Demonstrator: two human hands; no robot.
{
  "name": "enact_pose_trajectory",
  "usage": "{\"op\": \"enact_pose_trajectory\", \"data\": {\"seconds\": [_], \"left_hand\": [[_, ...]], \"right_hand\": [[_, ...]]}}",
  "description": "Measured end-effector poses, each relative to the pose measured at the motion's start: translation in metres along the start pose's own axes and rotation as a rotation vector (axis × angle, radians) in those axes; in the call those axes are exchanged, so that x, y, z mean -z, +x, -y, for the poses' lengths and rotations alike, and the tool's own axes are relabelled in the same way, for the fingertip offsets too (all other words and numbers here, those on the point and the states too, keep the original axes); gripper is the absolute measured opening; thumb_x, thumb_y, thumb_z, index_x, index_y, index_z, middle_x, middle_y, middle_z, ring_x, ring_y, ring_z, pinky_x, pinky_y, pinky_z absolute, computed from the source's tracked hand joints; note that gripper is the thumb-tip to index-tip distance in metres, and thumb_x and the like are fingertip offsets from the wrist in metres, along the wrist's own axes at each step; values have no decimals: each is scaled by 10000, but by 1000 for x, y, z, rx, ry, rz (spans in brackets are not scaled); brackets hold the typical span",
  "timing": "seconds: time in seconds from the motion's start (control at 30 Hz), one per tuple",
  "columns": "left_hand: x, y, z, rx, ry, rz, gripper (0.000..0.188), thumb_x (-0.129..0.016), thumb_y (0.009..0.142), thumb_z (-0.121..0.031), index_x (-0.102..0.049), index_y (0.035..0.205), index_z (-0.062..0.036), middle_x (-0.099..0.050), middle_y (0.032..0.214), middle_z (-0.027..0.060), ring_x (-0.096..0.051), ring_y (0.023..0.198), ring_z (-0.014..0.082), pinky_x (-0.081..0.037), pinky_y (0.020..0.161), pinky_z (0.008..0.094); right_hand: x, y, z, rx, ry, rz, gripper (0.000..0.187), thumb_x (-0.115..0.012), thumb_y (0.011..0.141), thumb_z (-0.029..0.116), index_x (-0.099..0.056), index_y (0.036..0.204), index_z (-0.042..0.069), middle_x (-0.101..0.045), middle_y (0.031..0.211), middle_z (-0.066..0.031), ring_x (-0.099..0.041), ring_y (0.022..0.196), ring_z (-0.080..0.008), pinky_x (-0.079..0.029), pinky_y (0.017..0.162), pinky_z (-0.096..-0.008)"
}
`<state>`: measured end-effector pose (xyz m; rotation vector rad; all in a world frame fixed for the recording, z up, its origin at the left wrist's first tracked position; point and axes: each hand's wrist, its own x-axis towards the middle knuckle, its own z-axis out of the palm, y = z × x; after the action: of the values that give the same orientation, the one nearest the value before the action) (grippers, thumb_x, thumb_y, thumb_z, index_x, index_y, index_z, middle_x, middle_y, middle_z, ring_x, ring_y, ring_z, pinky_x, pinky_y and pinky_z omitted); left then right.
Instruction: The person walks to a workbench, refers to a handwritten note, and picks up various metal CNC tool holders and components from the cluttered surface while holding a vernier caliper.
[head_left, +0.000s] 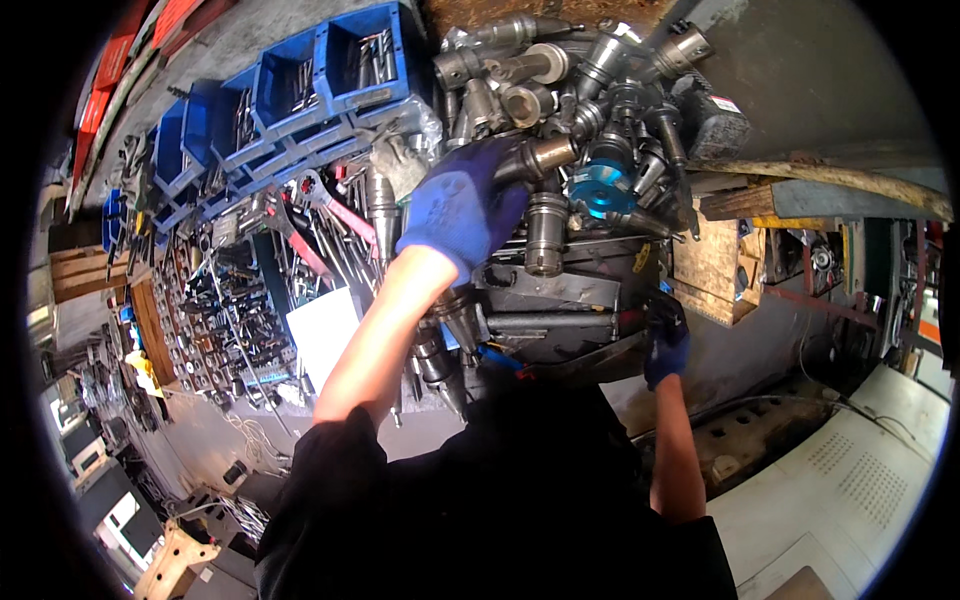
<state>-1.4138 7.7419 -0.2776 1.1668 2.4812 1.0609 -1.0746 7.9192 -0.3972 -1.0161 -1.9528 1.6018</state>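
My left hand [455, 210], in a blue glove, reaches over a heap of metal tool holders. Its fingers are wrapped round a tool holder [551, 154] with a bright cylindrical end. Just below the hand stands another tool holder [546, 235] with a ribbed collar. A round cutter head with a bright blue face [600, 188] lies to the right of it. My right hand [667, 338], in a dark-palmed blue glove, is low at the right, beside a dark metal vise-like piece [550, 290]. Its dark fingers blend into the shadow, so their grip cannot be made out.
Blue bins [362, 60] with drills and cutters stand at the back left. Red-handled wrenches [300, 235] and a white sheet [322, 335] lie left of my arm. A wooden box [715, 270] is on the right, near a pale perforated machine panel [850, 480].
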Motion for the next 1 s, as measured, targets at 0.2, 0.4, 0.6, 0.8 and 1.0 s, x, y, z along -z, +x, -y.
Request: {"op": "enact_pose_trajectory", "data": {"seconds": [0.2,0.4,0.6,0.8,1.0], "left_hand": [[-55,59,-22,168,208,232,521,-690,816,-299,-569,1265,-62,-646,1173,227,-611,1106,405,-500,921,458],[-63,79,-15,268,220,270,652,-722,810,-309,-446,1355,-80,-659,1097,271,-634,1032,439,-508,883,489],[-70,76,-7,216,221,229,695,-747,792,-265,-409,1364,-61,-664,1043,291,-642,1002,448,-517,861,483],[-43,55,-2,138,100,62,580,-752,773,-230,-509,1275,-69,-679,1072,224,-658,977,403,-523,841,449],[-2,4,12,62,82,106,384,-688,807,-155,-606,1174,-78,-679,1038,206,-649,950,408,-533,805,441]], "right_hand": [[-7,2,-4,-92,154,-73,328,-560,911,-54,-586,1232,8,-646,1196,-78,-595,1081,-166,-457,969,-298],[-1,-1,-10,-38,-160,-64,333,-571,888,-59,-591,1214,7,-659,1174,-91,-606,1066,-170,-464,954,-299],[-6,2,-10,-52,-79,-75,285,-564,907,-7,-612,1188,8,-669,1159,-91,-614,1058,-184,-466,939,-310],[-7,3,-6,-102,36,-79,279,-542,925,15,-616,1194,2,-670,1190,-110,-610,1079,-189,-458,960,-316],[-3,2,-25,-58,27,-92,291,-554,926,38,-622,1207,3,-659,1230,-129,-611,1112,-202,-444,992,-316]]}}
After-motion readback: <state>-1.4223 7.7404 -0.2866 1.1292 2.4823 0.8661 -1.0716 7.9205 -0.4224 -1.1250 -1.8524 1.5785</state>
